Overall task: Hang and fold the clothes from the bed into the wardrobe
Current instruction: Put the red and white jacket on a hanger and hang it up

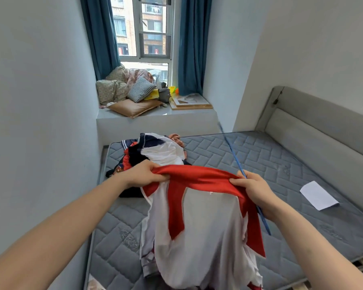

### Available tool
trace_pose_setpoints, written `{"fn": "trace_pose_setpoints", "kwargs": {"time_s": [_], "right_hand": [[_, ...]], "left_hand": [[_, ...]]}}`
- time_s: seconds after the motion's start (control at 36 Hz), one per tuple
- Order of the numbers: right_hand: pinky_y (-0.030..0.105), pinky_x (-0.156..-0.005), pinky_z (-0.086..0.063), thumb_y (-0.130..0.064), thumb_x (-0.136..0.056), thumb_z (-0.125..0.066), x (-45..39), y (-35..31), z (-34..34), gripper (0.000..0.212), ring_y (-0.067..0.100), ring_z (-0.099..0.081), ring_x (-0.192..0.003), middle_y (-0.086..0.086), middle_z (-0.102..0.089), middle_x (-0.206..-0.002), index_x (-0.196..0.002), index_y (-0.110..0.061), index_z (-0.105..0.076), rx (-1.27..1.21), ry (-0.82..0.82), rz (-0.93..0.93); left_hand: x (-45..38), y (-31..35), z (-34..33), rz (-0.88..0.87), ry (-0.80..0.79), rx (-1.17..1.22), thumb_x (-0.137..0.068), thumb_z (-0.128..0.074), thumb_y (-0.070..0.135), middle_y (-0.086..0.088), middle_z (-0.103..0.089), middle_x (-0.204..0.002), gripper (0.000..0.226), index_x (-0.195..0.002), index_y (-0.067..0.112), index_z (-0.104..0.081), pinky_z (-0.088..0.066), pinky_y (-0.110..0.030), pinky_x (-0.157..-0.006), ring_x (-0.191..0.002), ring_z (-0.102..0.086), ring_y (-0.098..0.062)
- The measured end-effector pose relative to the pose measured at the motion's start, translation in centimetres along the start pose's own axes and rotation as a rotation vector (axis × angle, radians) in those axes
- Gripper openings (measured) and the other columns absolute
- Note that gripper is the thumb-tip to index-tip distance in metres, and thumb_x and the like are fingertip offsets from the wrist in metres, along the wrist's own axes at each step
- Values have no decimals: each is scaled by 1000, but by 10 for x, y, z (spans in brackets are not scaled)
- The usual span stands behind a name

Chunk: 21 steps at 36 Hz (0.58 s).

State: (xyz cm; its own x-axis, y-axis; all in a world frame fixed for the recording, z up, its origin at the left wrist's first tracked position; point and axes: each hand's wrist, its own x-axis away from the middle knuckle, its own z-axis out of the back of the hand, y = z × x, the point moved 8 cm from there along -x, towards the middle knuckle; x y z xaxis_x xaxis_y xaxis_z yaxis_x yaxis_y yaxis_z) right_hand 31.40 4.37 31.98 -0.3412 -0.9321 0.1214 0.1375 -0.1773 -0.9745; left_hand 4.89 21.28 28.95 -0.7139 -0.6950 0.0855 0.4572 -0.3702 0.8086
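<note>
Garment: a red-and-white top [199, 216] is hanging over the bed [260, 160], its long axis running down toward the camera, red upper edge stretched left to right.
Left hand [144, 174]: its grip is closing on the red edge's left end.
Right hand [254, 188]: its grip is pinching the right end (a thin blue rod [233, 152] is also passing through it).
Pile: more clothes [153, 151] are lying behind, near the mattress's far-left corner.

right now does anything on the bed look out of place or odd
Two things. A loose white sheet of paper lies alone on the bare mattress, far from the clothes pile. Also, the right hand grips a thin blue rod together with the red-and-white garment, which looks awkward.
</note>
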Motion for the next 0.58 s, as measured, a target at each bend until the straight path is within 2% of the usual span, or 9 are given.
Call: {"fn": "trace_pose_setpoints", "kwargs": {"time_s": [0.08,0.14,0.19,0.25,0.33,0.39,0.47,0.53,0.58], "right_hand": [[25,-49,-27,-4,-93,-63,4,1,4,51,8,-32,-49,-5,-34,-58,-57,-27,-35,-26,-37,-38],[23,-48,-28,-4,-94,-63,6,0,5,53,7,-31,-49,-6,-33,-58,-55,-27,-36,-15,-47,-18],[27,-51,-25,-5,-94,-65,8,-5,7,52,9,-29,-52,-4,-32,-60,-58,-27,-34,23,6,32],[27,-50,-25,-5,-94,-66,9,-11,14,50,9,-28,-52,-5,-32,-58,-64,-26,-32,23,86,84],[19,-44,-22,-6,-95,-66,10,-17,26,51,5,-26,-48,-9,-31,-54,-66,-25,-29,32,153,141],[18,-44,-22,-8,-95,-67,10,-21,29,50,6,-25,-49,-9,-31,-54,-67,-25,-29,127,158,176],[21,-50,-30,-18,-92,-73,12,-20,29,49,9,-31,-52,-14,-37,-50,-69,-22,-30,311,113,178],[31,-61,-38,-29,-90,-76,16,-17,31,50,14,-38,-59,-12,-42,-55,-70,-20,-31,415,85,172],[34,-63,-40,-42,-92,-71,22,-15,34,51,16,-39,-60,-5,-41,-60,-68,-20,-32,490,75,172]], "left_hand": [[-7,7,18,17,49,98,-69,-80,70,2,-77,-88,52,-87,21,-79,-54,-25,-81,-81,-66,-10],[-12,19,29,-25,113,54,-67,-77,75,2,-73,-77,61,-83,16,-76,-50,-29,-74,-71,-62,-11],[-16,35,37,-91,191,-107,-73,-72,73,2,-60,-61,55,-71,19,-69,-42,-29,-63,-58,-52,-7],[-17,46,43,-146,277,-247,-77,-69,69,1,-59,-63,46,-68,24,-64,-41,-33,-61,-56,-50,-6],[-16,51,43,-172,328,-379,-85,-68,56,14,-64,-69,27,-73,33,-61,-48,-37,-65,-63,-58,-6],[-16,49,38,-156,309,-329,-93,-66,43,17,-66,-72,19,-74,39,-63,-48,-33,-67,-68,-61,-3],[-17,49,34,-107,341,-147,-100,-58,36,33,-66,-74,35,-77,61,-65,-40,-7,-64,-70,-60,12],[-19,42,35,-30,379,71,-101,-56,39,20,-73,-77,31,-78,48,-74,-45,-15,-67,-66,-63,6],[-21,36,40,36,401,186,-100,-58,42,15,-75,-78,29,-79,45,-78,-47,-21,-69,-70,-66,0]]}}
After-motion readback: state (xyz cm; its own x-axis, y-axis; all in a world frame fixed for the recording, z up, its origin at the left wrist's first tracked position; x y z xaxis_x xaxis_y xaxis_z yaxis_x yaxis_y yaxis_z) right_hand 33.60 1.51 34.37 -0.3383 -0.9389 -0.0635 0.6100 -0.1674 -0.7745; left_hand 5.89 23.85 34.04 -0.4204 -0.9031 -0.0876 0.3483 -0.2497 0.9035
